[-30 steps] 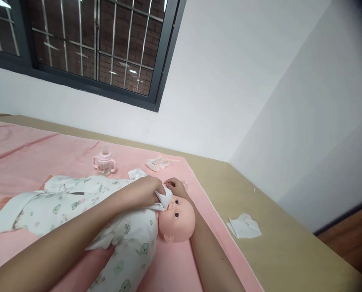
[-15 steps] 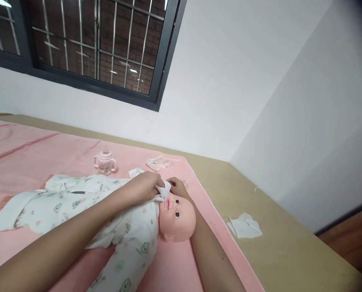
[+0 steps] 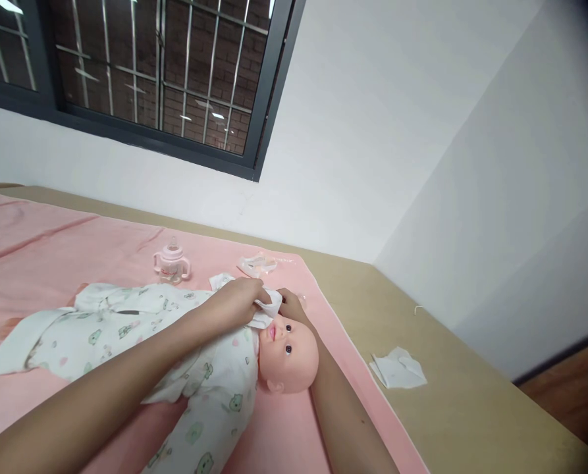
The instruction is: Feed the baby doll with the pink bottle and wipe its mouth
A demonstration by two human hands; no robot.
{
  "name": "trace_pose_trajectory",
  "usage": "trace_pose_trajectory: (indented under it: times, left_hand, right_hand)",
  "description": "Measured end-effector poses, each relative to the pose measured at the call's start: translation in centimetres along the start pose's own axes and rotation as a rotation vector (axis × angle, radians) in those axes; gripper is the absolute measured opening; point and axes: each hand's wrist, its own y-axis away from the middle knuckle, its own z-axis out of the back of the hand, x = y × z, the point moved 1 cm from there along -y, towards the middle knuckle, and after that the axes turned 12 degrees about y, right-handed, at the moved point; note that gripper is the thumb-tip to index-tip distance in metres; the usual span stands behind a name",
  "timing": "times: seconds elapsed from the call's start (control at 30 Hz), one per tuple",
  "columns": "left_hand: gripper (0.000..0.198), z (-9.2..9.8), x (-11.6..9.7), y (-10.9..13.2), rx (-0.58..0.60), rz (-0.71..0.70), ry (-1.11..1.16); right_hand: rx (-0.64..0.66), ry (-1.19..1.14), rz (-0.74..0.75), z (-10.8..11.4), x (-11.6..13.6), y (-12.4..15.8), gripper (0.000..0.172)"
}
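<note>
A bald baby doll (image 3: 294,355) lies on its back, dressed in a white suit (image 3: 140,322) with green and pink prints. Near its chin and neck, my left hand (image 3: 241,299) pinches a folded white tissue (image 3: 268,311). My right hand (image 3: 292,305) is curled at the far side of the doll's face, close against the tissue's edge; its fingertips are partly hidden, and what they hold cannot be made out. My right forearm passes along the top of the doll's head. My left forearm crosses over the doll's body.
A pink baby bottle (image 3: 172,262) with handles stands beyond the doll on a pink sheet (image 3: 51,230). A clear plastic packet (image 3: 257,265) lies near the sheet's corner. Another white tissue (image 3: 399,368) rests on the wooden surface (image 3: 353,296) at right. A barred window (image 3: 160,72) is behind.
The tissue in my left hand has shifted slightly and shows more of its surface beside the doll's chin. My right hand's fingers have moved a little. The doll stays in place.
</note>
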Motion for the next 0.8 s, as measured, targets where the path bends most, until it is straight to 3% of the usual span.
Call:
trace_pose_trajectory:
  times: [0.17, 0.3, 0.6, 0.8]
  left_hand:
    - [0.016, -0.1, 0.2, 0.0, 0.0, -0.018, 0.004]
    - [0.021, 0.0, 0.3, 0.3, 0.005, -0.028, 0.14]
    - [0.015, 0.4, -1.7, 1.4, 0.203, 0.027, 0.291]
    - [0.014, 0.1, -1.4, 1.1, 0.139, 0.027, 0.23]
  right_hand:
    - [-0.001, -0.005, 0.007, 0.1, 0.0, 0.1, 0.021]
    - [-0.003, 0.008, 0.014, 0.0, -0.1, 0.0, 0.022]
    - [0.01, 0.002, 0.006, -0.6, -0.8, -0.4, 0.022]
    - [0.016, 0.029, 0.013, -0.2, -0.3, -0.2, 0.021]
